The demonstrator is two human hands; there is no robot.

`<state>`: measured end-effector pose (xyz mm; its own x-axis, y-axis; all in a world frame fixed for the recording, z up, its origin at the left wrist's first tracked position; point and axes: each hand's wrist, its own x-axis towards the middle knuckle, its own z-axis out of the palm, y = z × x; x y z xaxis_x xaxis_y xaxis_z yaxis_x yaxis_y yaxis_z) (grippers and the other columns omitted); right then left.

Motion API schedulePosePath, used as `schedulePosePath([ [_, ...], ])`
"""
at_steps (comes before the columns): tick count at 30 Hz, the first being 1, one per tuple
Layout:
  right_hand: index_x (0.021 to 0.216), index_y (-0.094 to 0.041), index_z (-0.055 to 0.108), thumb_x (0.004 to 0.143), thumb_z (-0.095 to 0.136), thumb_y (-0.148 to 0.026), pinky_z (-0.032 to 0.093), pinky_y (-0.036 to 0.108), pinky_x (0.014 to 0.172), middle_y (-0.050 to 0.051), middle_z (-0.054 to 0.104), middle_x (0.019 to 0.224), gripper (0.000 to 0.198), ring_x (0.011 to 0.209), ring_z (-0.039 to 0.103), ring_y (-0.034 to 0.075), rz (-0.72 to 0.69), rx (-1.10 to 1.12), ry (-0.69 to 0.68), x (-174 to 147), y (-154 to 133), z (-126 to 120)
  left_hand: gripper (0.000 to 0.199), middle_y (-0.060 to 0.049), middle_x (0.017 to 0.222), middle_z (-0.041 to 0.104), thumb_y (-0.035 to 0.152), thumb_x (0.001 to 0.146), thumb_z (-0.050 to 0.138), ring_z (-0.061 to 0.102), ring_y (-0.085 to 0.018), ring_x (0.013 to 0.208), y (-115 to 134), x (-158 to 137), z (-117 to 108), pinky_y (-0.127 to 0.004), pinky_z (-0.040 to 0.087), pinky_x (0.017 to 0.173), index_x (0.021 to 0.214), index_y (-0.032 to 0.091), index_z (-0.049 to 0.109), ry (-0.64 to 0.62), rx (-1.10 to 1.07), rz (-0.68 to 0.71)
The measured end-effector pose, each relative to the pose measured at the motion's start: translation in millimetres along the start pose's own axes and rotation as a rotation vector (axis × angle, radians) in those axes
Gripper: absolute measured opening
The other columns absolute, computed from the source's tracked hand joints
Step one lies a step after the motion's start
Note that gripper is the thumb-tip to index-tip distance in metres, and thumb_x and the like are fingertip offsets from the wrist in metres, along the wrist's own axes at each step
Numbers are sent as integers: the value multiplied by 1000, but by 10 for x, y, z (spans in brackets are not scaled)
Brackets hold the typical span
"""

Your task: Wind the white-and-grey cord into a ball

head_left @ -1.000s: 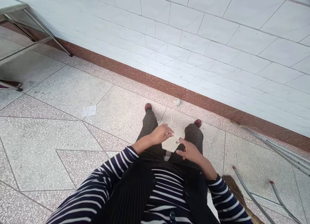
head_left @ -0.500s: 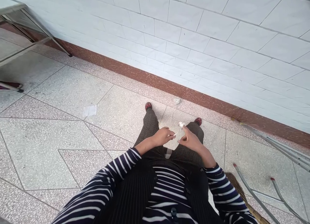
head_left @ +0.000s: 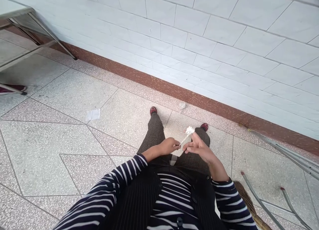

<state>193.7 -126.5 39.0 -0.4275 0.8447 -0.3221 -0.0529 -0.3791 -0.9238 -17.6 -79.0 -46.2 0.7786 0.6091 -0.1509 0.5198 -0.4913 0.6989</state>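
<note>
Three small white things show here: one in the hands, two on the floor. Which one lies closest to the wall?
The small round white coil, lying beside the brown skirting; the flat paper scrap lies farther out.

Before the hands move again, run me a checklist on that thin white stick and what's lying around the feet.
1. Left hand pinches the stick's near end: ok.
2. Right hand touching the thin white stick: cannot tell; its raised fingers sit close beside it.
3. Stick's fluffy white tip clear of both hands: ok.
4. Floor between the shoes bare: ok.
5. White paper scrap lies away from the left shoe: ok.
6. Small round object by the skirting identified: cannot tell.
</note>
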Motion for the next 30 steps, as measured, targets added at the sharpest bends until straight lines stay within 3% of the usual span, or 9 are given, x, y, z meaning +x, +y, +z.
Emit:
schedulePosePath([
  [3, 156, -30, 26, 77, 77, -30, 51, 29, 72, 11, 61, 128, 94, 79, 66, 16, 193, -314, 102, 129, 151, -98, 25, 0, 72, 69, 29, 98, 56, 63, -14, 73, 49, -78, -29, -32, 41, 102, 80, 18, 69, 10, 57, 70],
  [7, 140, -21, 49, 69, 80, -27, 47, 25, 58, 11, 67, 115, 78, 58, 61, 11, 352, -391, -57, 82, 419, 47, 21, -4, 89, 72, 26, 99, 52, 66, -17, 92, 52, -62, -322, -43, 28, 116, 92, 18, 70, 148, 157, 131],
  [10, 135, -22, 52, 73, 80, -34, 47, 24, 59, 9, 65, 116, 69, 60, 64, 11, 296, -205, -218, -71, 390, 240, 20, -5, 95, 73, 24, 99, 52, 65, -19, 100, -7, 23, -423, -44, 29, 116, 93, 19, 71, 165, 149, 143],
  [13, 143, -26, 45, 77, 80, -35, 46, 23, 63, 9, 61, 124, 75, 71, 66, 11, 132, 22, -259, -206, 134, 331, 19, -6, 99, 74, 21, 98, 52, 67, -19, 98, -86, 92, -308, -35, 42, 103, 94, 17, 71, 153, 38, 92],
  [18, 155, -33, 24, 81, 76, -36, 50, 30, 72, 9, 60, 127, 91, 85, 66, 16, -7, -69, 14, -176, -236, 198, 22, -5, 96, 74, 26, 100, 52, 68, -17, 90, -77, 43, -44, -26, 47, 84, 99, 18, 72, 130, -57, 28],
  [21, 155, -26, 27, 82, 69, -28, 49, 35, 79, 6, 66, 104, 84, 85, 66, 20, 119, -491, 239, -43, -148, 76, 23, -4, 92, 73, 28, 100, 52, 67, -17, 91, 54, -36, -98, -31, 44, 97, 92, 18, 71, 91, 22, 126],
  [23, 150, -19, 35, 80, 67, -21, 47, 36, 79, 5, 66, 95, 76, 79, 64, 20, 235, -740, 270, 6, 11, 39, 23, -4, 94, 72, 26, 101, 50, 66, -17, 94, 150, -73, -223, -36, 39, 107, 93, 18, 70, 119, 86, 167],
  [26, 135, -15, 49, 78, 67, -18, 44, 32, 71, 5, 66, 88, 60, 68, 62, 17, 313, -798, 140, -53, 234, 77, 24, -5, 95, 71, 23, 102, 46, 65, -17, 99, 241, -76, -426, -40, 33, 113, 99, 19, 69, 185, 163, 200],
  [30, 126, -17, 52, 81, 69, -25, 39, 24, 58, -5, 58, 67, 49, 61, 62, 15, 305, -472, -76, -303, 213, 234, 26, -6, 99, 73, 22, 103, 45, 64, -19, 107, 229, 16, -483, -42, 32, 114, 100, 18, 70, 206, 159, 230],
])
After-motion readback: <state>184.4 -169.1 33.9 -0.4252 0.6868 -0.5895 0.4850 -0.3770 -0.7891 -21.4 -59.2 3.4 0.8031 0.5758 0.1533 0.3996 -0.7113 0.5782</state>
